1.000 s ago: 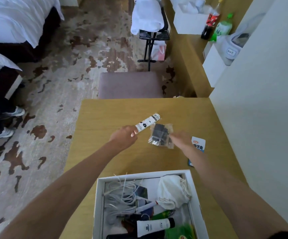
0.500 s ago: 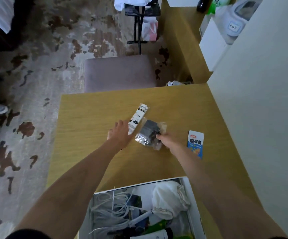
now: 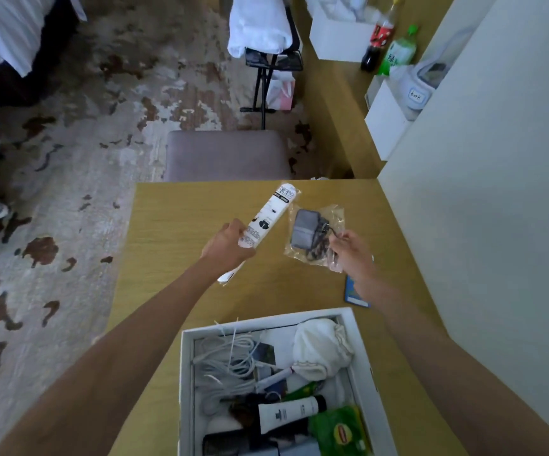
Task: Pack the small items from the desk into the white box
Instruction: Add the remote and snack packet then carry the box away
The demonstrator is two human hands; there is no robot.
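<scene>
While your left hand [image 3: 228, 243] grips a long white packet with black print [image 3: 266, 222] around its lower part, the packet slants up toward the upper right, its top end near the far edge of the table [image 3: 174, 225]. Your right hand [image 3: 348, 251] pinches the lower right edge of a clear plastic bag [image 3: 314, 235] holding a grey power adapter [image 3: 304, 230] with its dark cord; the bag sits just right of the white packet, at mid-frame. Whether either item is raised off the table, you cannot tell. Beneath your right wrist, a blue-edged flat packet [image 3: 353, 296] lies on the table, mostly hidden.

At lower centre, the white box [image 3: 185, 366] stands open on the table between your forearms. Inside it are a coil of white cable [image 3: 230, 360] at the left, a bundled white cloth [image 3: 320, 348] at the upper right, a white tube with a black cap [image 3: 291, 413] lower down, and a green Lipton packet [image 3: 340, 431] in the lower right corner.
</scene>
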